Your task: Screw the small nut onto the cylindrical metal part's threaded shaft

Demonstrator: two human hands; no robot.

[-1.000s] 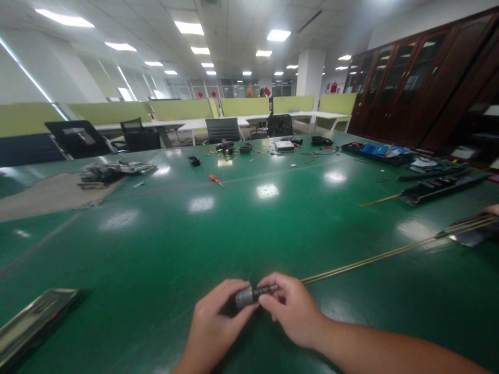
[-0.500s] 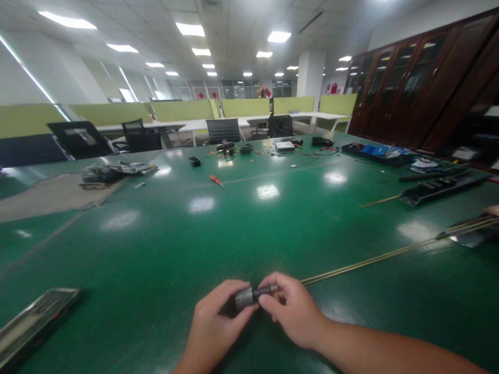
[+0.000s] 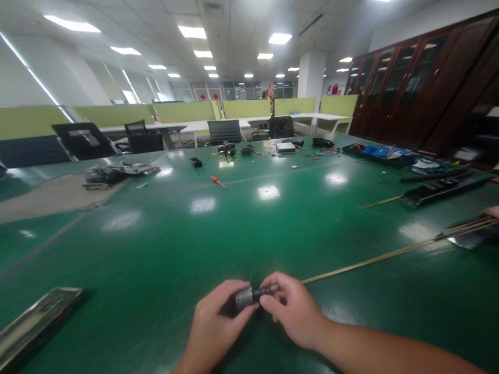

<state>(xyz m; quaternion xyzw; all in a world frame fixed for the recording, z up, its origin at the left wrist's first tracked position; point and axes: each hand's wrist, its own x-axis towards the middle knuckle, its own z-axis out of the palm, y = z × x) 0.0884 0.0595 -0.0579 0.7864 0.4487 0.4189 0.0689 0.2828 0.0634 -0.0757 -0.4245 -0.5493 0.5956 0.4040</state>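
Note:
Low in the middle of the view, a small grey metal cylinder with a dark ribbed shaft [image 3: 244, 298] is held between both hands, just above the green table. My left hand [image 3: 218, 317] grips the thick cylinder end between thumb and fingers. At the shaft end, my right hand [image 3: 290, 309] pinches the thinner ribbed part, whose pale metal tip shows past the thumb. Fingers cover part of the piece, and its exact kind I cannot make out. Thin brass-coloured rods [image 3: 366, 263] run from behind my right hand toward the right edge.
A co-worker's hand [image 3: 491, 212] is at the right edge by the rods. A long metal-edged piece [image 3: 37, 322] lies at lower left. Farther off on the green table [image 3: 187, 234] are an orange screwdriver [image 3: 217, 181], a white box [image 3: 285, 147] and a dark tray [image 3: 376, 155].
Both hands keep nearly the same hold on the metal cylinder. The view has shifted very slightly. In the background, a person has moved a little to the right.

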